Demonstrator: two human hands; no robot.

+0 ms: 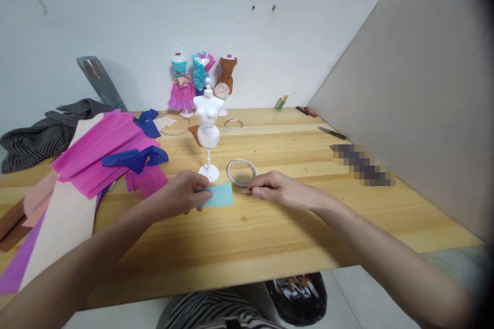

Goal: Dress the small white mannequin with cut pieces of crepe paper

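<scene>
My left hand (185,193) is closed in a pinch on the left edge of a small light-blue paper rectangle (219,196) that lies on the wooden table (270,231). My right hand (276,190) is closed, its fingertips pinching something thin next to a white tape roll (241,171), just right of the paper. A bare white miniature mannequin on a stand (208,126) rises right behind both hands.
Pink, blue, beige and purple crepe paper sheets (104,151) pile up at the left. Three dressed mini mannequins (201,79) stand at the wall. A second tape ring (233,124), scissors (332,133), striped cloth (42,136) and a grey board (424,103) at the right.
</scene>
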